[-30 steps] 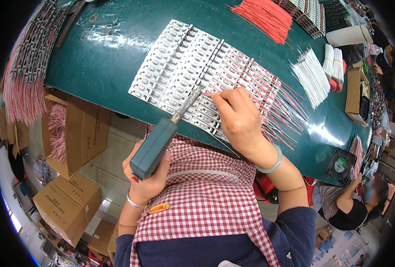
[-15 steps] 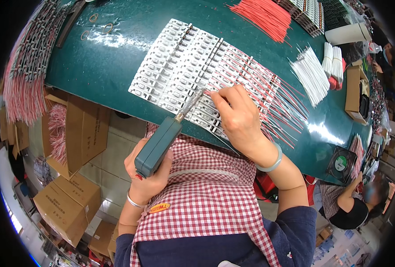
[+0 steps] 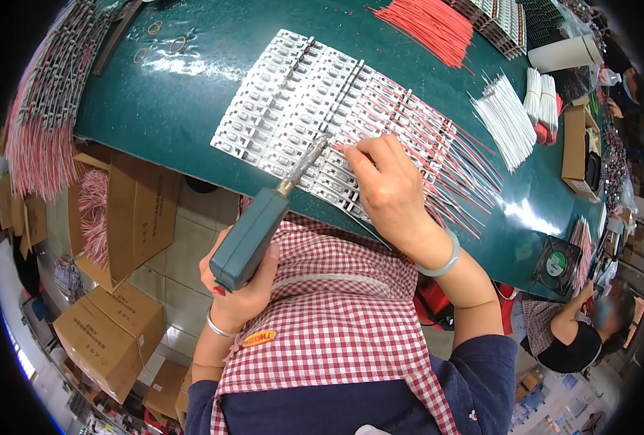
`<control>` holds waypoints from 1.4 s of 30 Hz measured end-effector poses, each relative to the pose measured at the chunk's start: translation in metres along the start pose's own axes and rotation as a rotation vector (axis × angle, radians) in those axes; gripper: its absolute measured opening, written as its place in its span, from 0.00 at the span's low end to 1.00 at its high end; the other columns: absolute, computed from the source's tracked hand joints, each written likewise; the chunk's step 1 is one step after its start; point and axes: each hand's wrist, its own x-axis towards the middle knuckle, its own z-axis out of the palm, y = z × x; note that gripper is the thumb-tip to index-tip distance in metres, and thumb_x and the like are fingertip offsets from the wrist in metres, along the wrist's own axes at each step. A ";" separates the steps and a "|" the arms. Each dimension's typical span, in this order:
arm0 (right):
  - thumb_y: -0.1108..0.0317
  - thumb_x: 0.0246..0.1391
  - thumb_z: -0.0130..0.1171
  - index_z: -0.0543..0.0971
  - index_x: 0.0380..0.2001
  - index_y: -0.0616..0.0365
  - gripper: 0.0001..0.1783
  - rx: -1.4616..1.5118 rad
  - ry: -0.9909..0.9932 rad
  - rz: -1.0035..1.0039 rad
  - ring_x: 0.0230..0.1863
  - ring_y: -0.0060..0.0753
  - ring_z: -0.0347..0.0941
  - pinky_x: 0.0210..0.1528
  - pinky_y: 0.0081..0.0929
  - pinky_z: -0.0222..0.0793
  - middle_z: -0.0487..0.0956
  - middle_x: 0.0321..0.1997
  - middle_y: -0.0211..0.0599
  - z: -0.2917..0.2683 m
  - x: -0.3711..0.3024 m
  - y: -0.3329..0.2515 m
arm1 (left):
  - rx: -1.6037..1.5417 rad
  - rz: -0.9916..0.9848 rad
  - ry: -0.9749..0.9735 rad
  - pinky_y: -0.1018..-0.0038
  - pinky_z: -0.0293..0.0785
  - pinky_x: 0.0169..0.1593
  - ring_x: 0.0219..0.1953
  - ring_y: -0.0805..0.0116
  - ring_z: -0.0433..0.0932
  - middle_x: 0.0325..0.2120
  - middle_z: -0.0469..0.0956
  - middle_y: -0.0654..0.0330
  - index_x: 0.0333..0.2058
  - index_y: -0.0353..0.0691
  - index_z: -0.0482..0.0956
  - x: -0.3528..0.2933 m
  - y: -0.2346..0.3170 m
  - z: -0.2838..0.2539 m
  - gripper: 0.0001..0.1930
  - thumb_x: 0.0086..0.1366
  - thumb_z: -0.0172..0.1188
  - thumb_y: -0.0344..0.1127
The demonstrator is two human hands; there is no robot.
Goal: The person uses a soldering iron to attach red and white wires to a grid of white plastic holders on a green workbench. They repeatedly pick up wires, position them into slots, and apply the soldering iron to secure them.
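In my left hand [image 3: 246, 286] is a soldering iron [image 3: 248, 235] with a boxy dark green handle, my fingers wrapped round it. Its metal shaft slants up and right, and the tip is over a panel of small white connector-like parts [image 3: 285, 101] laid in rows on the table. Close to that tip, my right hand [image 3: 388, 185] is closed in a pinch on a thin red wire, mostly hidden by the fingers. Red and white wires [image 3: 474, 170] trail off the right-hand rows of the panel; the left-hand rows have none.
Loose red wires [image 3: 427, 29] and white wires [image 3: 507, 123] lie on the green table [image 3: 155, 116]. Wired strips [image 3: 46, 130] hang over its left edge. A small black fan [image 3: 557, 264] stands at the right. Cardboard boxes [image 3: 111, 333] sit below left; a person [image 3: 568, 333] works at the right.
The soldering iron has shifted slightly left, its tip moving a little up and away from my right fingertips. My right hand has barely moved.
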 end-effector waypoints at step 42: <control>0.83 0.42 0.62 0.81 0.38 0.62 0.16 0.058 0.027 0.068 0.33 0.37 0.73 0.32 0.31 0.70 0.76 0.33 0.36 0.004 -0.010 -0.013 | -0.024 -0.006 0.050 0.76 0.76 0.31 0.28 0.68 0.80 0.31 0.81 0.54 0.36 0.30 0.82 -0.019 -0.016 -0.006 0.11 0.52 0.69 0.23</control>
